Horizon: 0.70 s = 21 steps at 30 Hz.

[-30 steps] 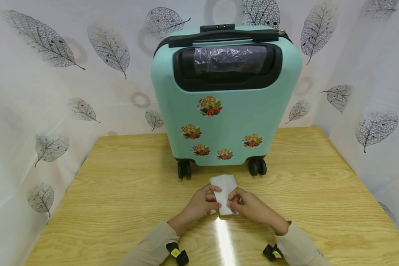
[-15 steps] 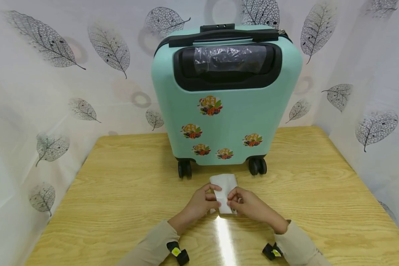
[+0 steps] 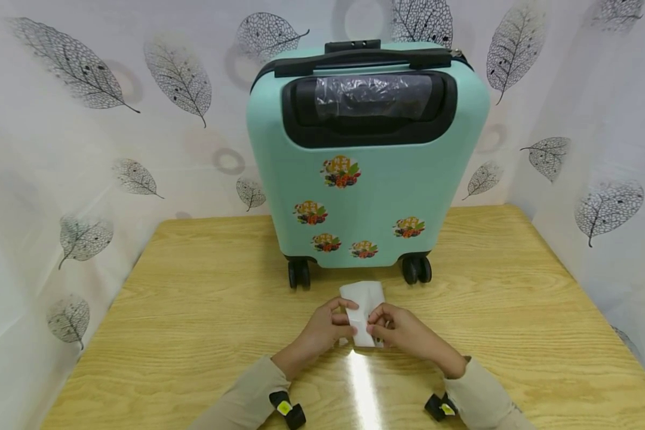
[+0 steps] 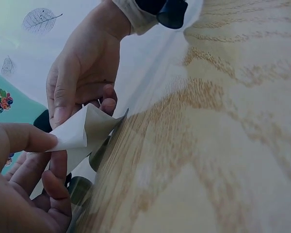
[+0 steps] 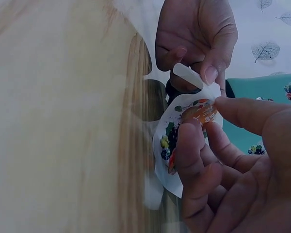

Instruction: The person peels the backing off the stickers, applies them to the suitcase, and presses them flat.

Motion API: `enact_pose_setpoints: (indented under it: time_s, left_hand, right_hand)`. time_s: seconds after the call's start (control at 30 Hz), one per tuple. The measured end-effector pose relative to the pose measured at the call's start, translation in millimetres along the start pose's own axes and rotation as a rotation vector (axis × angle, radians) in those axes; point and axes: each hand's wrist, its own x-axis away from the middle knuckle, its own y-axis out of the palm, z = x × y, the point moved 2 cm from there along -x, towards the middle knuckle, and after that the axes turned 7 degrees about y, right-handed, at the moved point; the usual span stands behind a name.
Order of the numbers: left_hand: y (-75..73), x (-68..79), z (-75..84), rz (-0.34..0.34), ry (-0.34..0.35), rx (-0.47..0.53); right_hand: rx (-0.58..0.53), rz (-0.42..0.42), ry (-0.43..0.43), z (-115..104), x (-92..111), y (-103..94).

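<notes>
A white-backed sticker sheet (image 3: 366, 294) is held low over the table, in front of the suitcase (image 3: 387, 191). My left hand (image 3: 322, 325) pinches its left edge between thumb and fingers. On the other side my right hand (image 3: 403, 329) grips it with thumb and forefinger. From the right wrist, a printed fruit sticker (image 5: 170, 138) with an orange patch shows on the sheet's face, partly covered by my right fingers. One edge of the white paper curls up near my left thumb. The left wrist view shows the blank paper back (image 4: 70, 131), bent between both hands.
The mint-green suitcase stands upright on black wheels (image 3: 416, 269) at the back of the wooden table (image 3: 209, 286). Several fruit stickers (image 3: 341, 172) are on its front. Clear plastic film (image 3: 373, 95) wraps its handle. A leaf-patterned curtain (image 3: 183, 149) hangs behind.
Both hands and the sheet keep almost the same place. A small orange spot by my right fingertips, seen a second ago in the head view, no longer shows.
</notes>
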Motion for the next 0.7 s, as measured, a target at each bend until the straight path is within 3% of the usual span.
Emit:
enact_pose_setpoints:
  time_s: [0.7]
  left_hand:
    - [-1.8,0.9,-0.5,-0.017,0.015,-0.007]
  right_hand:
    - [0.035,-0.001,-0.017,1.6,2.1,-4.6]
